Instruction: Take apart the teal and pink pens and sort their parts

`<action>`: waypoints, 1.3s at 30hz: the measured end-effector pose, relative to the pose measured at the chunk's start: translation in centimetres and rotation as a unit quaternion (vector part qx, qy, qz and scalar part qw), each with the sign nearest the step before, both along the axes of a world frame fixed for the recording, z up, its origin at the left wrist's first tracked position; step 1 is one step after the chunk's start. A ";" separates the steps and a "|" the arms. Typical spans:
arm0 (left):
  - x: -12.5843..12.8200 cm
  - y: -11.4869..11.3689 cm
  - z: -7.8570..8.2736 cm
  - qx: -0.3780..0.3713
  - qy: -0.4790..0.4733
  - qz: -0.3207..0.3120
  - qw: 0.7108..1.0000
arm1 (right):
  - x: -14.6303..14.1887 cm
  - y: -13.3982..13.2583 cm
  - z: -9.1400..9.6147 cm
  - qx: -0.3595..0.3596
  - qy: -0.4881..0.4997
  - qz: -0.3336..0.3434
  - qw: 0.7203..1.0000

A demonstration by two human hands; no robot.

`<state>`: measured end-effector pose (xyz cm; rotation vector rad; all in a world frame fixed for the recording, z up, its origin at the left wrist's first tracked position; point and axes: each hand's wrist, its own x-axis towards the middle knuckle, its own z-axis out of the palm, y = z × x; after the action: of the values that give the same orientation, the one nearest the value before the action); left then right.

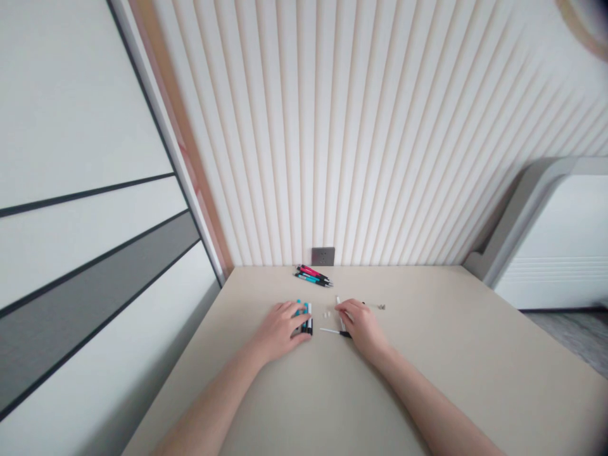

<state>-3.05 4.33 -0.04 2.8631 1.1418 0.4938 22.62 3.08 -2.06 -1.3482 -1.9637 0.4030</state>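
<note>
My left hand (281, 326) lies on the beige table (465, 354), fingers curled over a small bundle of pens (306, 316) with teal, white and black barrels. My right hand (361, 322) rests to the right of it, fingertips pinched on the lower end of a thin white pen part (339, 303) that lies on the table. A black-tipped pen piece (335, 331) lies just below its fingers. Two tiny white bits (327, 313) sit between the hands. A thin metal refill (377, 306) lies beyond the right hand.
A pile of pink, teal and black pens (313, 276) lies at the table's far edge, below a grey wall socket (323, 256). A ribbed wall stands behind. A cabinet side is at the left, a white unit (551, 247) at the right.
</note>
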 end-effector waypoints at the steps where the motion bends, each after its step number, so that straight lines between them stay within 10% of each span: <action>1: 0.0 0.0 0.0 0.000 -0.002 -0.001 1.000 | -0.2 0.1 0.0 -0.002 -0.013 -0.008 1.000; 39: -0.9 0.8 -0.3 -0.036 -0.033 -0.014 0.999 | -1.2 0.2 0.1 -0.028 -0.100 -0.003 0.995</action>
<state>-3.90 5.13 -0.36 2.7761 1.0861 0.5312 21.39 3.29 -1.95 -1.4783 -2.1252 0.3333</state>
